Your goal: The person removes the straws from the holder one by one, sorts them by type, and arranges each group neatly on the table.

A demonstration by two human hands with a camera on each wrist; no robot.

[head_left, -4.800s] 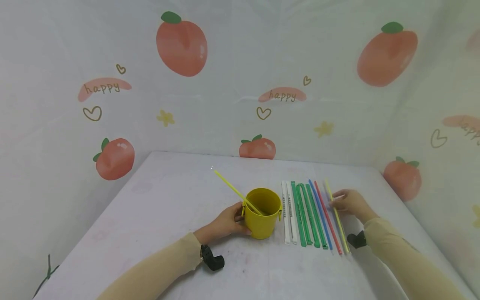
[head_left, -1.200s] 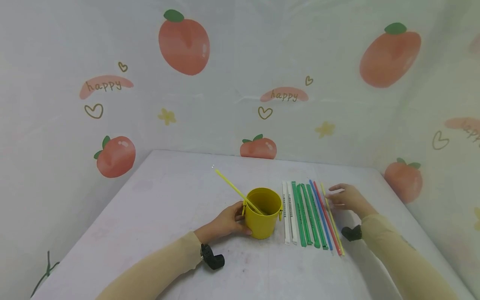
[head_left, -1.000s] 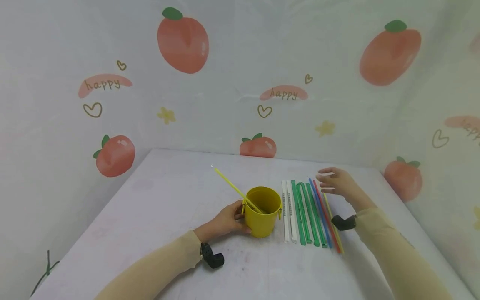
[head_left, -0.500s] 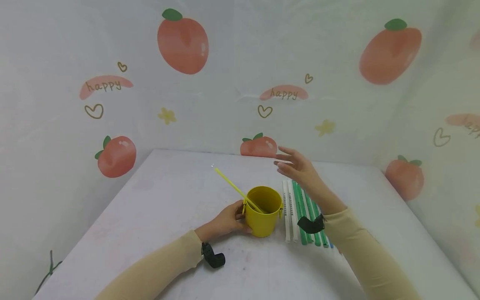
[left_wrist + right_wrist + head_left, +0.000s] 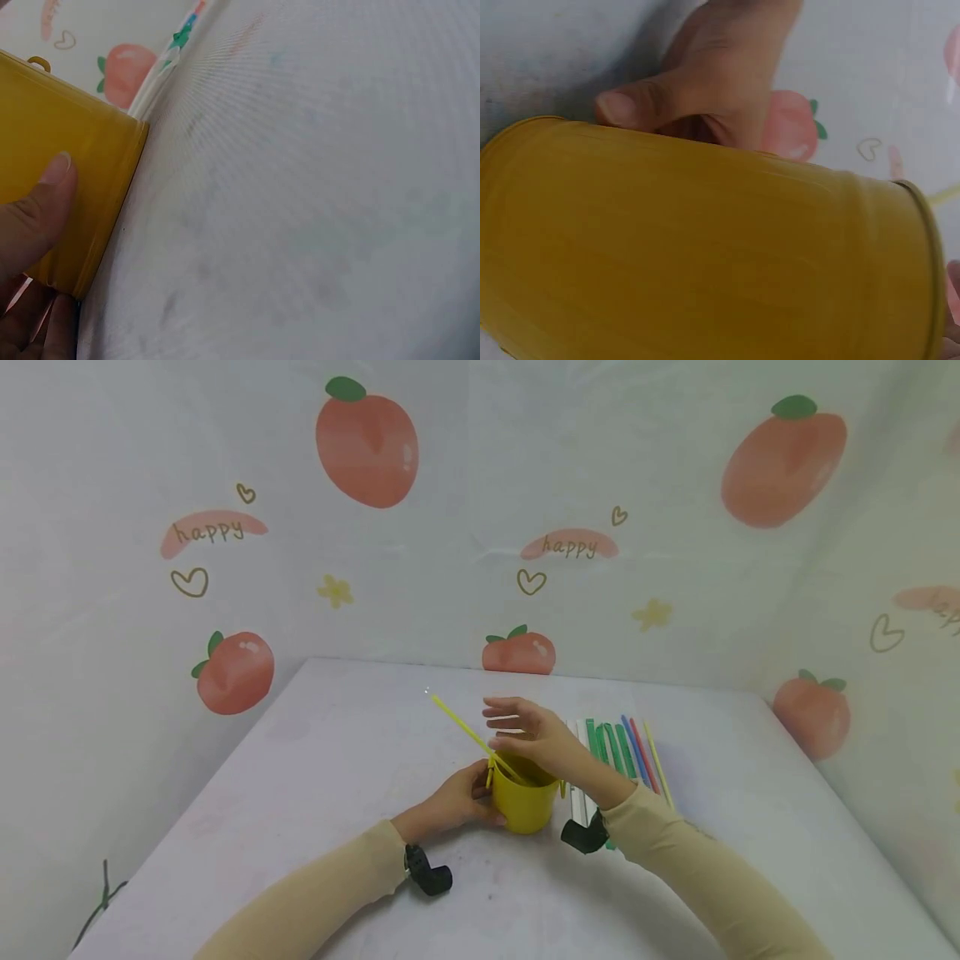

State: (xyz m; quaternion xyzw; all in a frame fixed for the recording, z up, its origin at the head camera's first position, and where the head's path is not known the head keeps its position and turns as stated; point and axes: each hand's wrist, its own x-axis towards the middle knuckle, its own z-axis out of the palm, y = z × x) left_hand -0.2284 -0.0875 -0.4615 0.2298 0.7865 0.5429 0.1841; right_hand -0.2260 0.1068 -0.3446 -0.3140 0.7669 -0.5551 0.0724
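Note:
A yellow bucket (image 5: 522, 808) stands upright on the table. My left hand (image 5: 448, 806) grips its left side low down, and in the left wrist view the thumb (image 5: 45, 206) presses against the wall. One yellow straw (image 5: 459, 722) in a clear wrapper leans out of the mouth toward the upper left. Over the rim hovers my right hand (image 5: 542, 742), fingers extended and apart, close beside that straw and holding nothing. The bucket's wall (image 5: 705, 240) fills much of the right wrist view, where only a bit of the right hand's fingers (image 5: 954, 307) shows at the edge.
Right of the bucket lies a row of straws: white-wrapped ones (image 5: 577, 806), several green-wrapped ones (image 5: 603, 743), then a blue (image 5: 633, 747), a red (image 5: 644, 752) and a yellow one (image 5: 657, 762). My right forearm partly covers them. A printed cloth (image 5: 442, 602) hangs behind the table.
The yellow straw at the row's right end was shifted left against the red one. My right hand then left it, rising and sweeping left to above the bucket. My left hand stays on the bucket.

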